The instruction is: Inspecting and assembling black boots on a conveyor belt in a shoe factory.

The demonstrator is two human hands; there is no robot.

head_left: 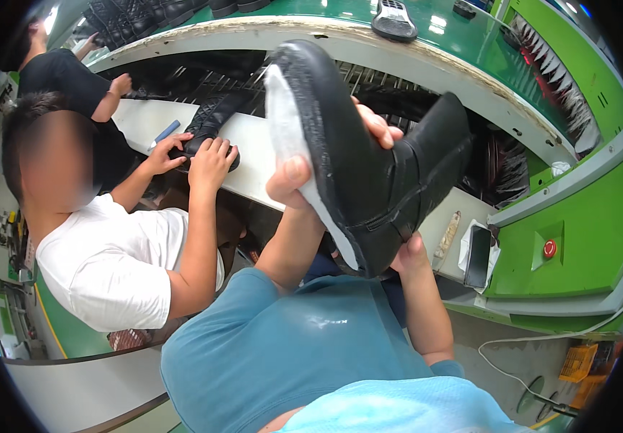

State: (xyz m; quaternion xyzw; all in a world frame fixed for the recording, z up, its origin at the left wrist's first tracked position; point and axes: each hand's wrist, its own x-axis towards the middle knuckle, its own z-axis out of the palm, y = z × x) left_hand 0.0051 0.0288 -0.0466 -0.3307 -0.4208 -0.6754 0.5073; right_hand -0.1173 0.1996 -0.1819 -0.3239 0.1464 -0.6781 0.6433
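A black ankle boot (358,173) is held up close in front of me, its pale, bare underside turned to the left and its toe pointing up and away. My left hand (291,180) is closed around its forefoot, thumb on the underside and fingertips showing over the far side of the upper. Near the heel and lower shaft, my right hand (410,254) grips the boot from the right, its other fingers hidden behind it. Straps cross the ankle.
At left a co-worker in a white shirt (113,256) handles another black boot (214,119) on the white bench (250,162). A loose outsole (393,20) lies on the green conveyor (326,9). A phone (478,256) rests at right, beside a green machine with a red button (549,248).
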